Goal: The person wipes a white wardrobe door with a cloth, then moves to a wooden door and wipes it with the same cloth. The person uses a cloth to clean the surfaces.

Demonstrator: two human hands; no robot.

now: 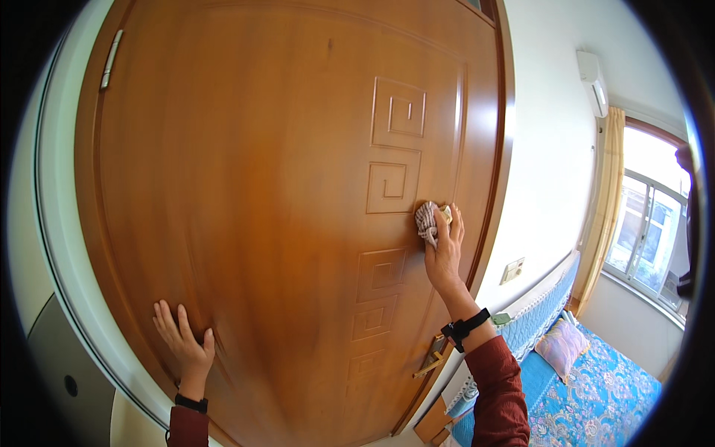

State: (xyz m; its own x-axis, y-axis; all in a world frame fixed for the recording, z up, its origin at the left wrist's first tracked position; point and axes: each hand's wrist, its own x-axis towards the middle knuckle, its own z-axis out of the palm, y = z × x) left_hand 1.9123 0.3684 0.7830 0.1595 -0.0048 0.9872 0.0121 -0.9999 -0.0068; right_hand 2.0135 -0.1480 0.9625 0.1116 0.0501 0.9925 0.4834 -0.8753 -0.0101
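Note:
A brown wooden door (268, 184) with carved square-spiral grooves fills most of the view. My right hand (447, 246) grips a crumpled, striped cloth (427, 222) against the door's right part, beside the carved pattern. Part of the cloth is hidden behind the fingers. Lower left, my left hand (187, 341) rests on the door with its fingers apart and nothing in it. Both wrists wear black bands, and the sleeves are dark red.
A brass-coloured lever handle (429, 366) sticks out at the door's lower right. The hinge (111, 58) is upper left. Right of the frame are a wall switch (512, 271), a bed (603, 385) with a pillow (561, 349), a window (648, 223) and an air conditioner (592, 84).

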